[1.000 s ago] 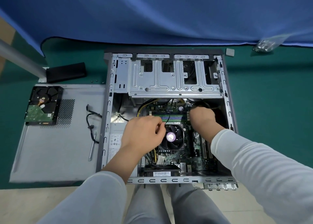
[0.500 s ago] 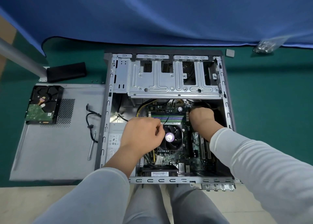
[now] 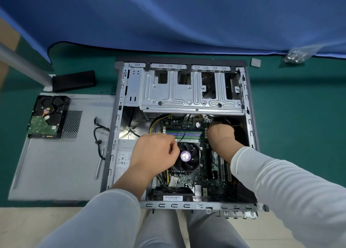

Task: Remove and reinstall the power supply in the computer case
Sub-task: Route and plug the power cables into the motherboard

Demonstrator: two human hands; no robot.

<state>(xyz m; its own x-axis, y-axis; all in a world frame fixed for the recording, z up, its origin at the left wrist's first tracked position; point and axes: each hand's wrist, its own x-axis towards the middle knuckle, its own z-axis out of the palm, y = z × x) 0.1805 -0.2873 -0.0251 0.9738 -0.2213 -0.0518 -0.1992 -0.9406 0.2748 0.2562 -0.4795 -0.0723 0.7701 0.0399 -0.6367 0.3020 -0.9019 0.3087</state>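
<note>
Head view shows both hands inside the computer case (image 3: pixel 119 135), left hand (image 3: pixel 155 152) pinching a thin cable by the CPU fan (image 3: pixel 187 158), right hand (image 3: pixel 221 135) curled around black cables, probably freeing power supply (image 3: pixel 123 159) leads.

Grey computer case (image 3: pixel 119 116), green mat (image 3: pixel 299 116), blue cloth (image 3: pixel 187 19), fan (image 3: pixel 187 157) blk w/ purple sticker (round), hard drive (image 3: pixel 47 116) blk/green.

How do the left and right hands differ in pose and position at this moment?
The left hand is curled beside the fan, over the power supply; the right hand reaches deeper, toward the black cables at the case's right wall. Its fingers are hidden; the left's show. Both are inside the case.
</note>
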